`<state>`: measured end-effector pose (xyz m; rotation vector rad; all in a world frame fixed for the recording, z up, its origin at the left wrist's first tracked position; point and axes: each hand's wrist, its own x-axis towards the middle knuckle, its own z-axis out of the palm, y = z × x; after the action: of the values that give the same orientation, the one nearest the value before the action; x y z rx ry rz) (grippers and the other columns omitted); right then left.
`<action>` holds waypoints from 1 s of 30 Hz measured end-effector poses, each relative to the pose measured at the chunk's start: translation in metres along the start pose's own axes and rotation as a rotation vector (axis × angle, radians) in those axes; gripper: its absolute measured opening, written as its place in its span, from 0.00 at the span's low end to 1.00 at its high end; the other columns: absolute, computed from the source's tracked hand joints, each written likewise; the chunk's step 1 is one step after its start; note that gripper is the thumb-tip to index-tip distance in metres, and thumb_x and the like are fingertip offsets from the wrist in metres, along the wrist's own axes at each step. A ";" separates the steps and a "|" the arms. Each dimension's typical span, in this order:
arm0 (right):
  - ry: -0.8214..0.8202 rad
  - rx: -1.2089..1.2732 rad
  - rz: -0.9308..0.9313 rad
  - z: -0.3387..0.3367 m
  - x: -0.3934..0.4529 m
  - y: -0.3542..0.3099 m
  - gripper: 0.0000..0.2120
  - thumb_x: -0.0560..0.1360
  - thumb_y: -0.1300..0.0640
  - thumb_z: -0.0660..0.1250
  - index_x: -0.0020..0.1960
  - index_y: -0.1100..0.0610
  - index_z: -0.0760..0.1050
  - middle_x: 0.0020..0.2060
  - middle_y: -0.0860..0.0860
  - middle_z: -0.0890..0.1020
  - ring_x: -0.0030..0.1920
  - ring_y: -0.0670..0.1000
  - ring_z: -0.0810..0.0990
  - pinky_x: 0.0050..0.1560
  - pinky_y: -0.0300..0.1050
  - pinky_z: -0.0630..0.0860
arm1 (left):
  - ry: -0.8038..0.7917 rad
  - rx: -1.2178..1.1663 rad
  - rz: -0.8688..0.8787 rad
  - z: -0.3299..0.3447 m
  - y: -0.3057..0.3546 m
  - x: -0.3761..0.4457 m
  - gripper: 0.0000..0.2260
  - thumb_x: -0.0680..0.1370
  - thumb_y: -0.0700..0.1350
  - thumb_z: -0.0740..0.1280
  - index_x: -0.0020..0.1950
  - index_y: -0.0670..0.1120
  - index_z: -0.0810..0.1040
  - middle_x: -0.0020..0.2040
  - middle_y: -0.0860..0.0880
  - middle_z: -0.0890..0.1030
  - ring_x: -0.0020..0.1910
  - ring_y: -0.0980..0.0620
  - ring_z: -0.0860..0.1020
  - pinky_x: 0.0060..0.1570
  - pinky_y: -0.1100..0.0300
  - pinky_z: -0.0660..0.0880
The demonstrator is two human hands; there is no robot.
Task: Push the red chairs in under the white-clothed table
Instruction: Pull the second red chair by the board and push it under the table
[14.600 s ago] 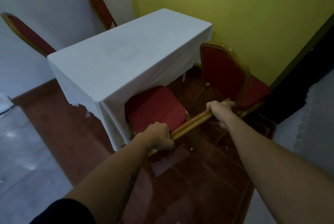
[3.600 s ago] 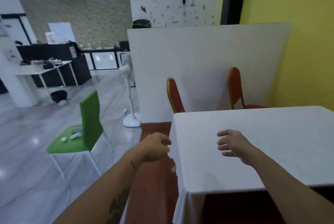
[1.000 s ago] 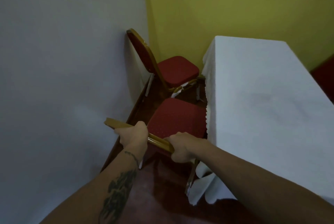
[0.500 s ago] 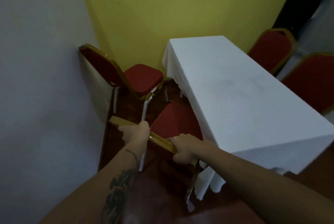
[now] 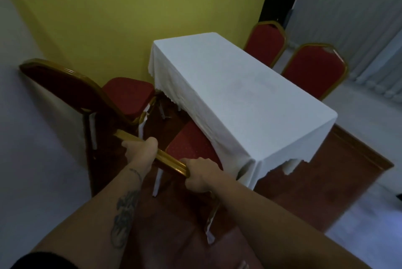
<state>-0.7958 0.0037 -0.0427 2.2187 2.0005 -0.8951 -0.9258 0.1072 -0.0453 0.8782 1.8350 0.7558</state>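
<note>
Now left hand (image 5: 142,150), right hand (image 5: 201,174) gripping chair back (image 5: 170,161); seat (image 5: 191,146) underneath tablecloth (image 5: 239,99)

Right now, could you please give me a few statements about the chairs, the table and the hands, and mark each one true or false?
1. Both hands, the left hand and the right hand, grip the gold top rail of the near chair. True.
2. The near chair's seat lies partly under the white tablecloth. True.
3. Plates stand on the table. False: its top is bare.
4. The far chair on this side is tucked fully under. False: its whole seat shows beside the cloth.
5. Two red chairs stand on the opposite side. True.
</note>
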 end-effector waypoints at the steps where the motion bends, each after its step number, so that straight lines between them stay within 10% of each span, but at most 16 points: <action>1: 0.002 0.009 -0.001 -0.001 0.004 -0.003 0.32 0.75 0.54 0.67 0.78 0.46 0.63 0.59 0.55 0.79 0.57 0.59 0.80 0.57 0.54 0.78 | -0.007 0.009 0.007 -0.002 0.003 0.006 0.29 0.74 0.38 0.68 0.73 0.41 0.61 0.64 0.37 0.76 0.57 0.38 0.78 0.52 0.46 0.79; 7: 0.032 0.031 -0.032 0.000 0.034 -0.019 0.31 0.76 0.52 0.69 0.77 0.50 0.65 0.59 0.57 0.79 0.57 0.61 0.80 0.53 0.53 0.77 | -0.099 0.061 0.050 -0.009 0.023 0.043 0.32 0.73 0.38 0.69 0.74 0.40 0.59 0.59 0.39 0.77 0.52 0.40 0.79 0.44 0.47 0.80; 18: -0.044 -0.088 -0.094 -0.019 0.113 -0.019 0.34 0.74 0.43 0.67 0.74 0.56 0.62 0.64 0.61 0.76 0.60 0.66 0.78 0.52 0.55 0.75 | -0.201 0.113 0.061 0.005 0.069 0.107 0.35 0.69 0.41 0.69 0.74 0.42 0.61 0.61 0.41 0.75 0.58 0.40 0.77 0.61 0.42 0.77; 30: -0.087 0.041 -0.009 -0.050 0.158 -0.004 0.42 0.73 0.43 0.66 0.81 0.54 0.51 0.63 0.58 0.77 0.60 0.63 0.79 0.57 0.55 0.75 | -0.269 0.063 0.147 0.044 0.104 0.151 0.21 0.69 0.40 0.68 0.60 0.43 0.67 0.56 0.42 0.76 0.50 0.45 0.78 0.45 0.52 0.77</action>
<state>-0.7779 0.1664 -0.0665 2.1526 1.9735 -1.0242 -0.9059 0.2947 -0.0519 1.1090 1.5764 0.6379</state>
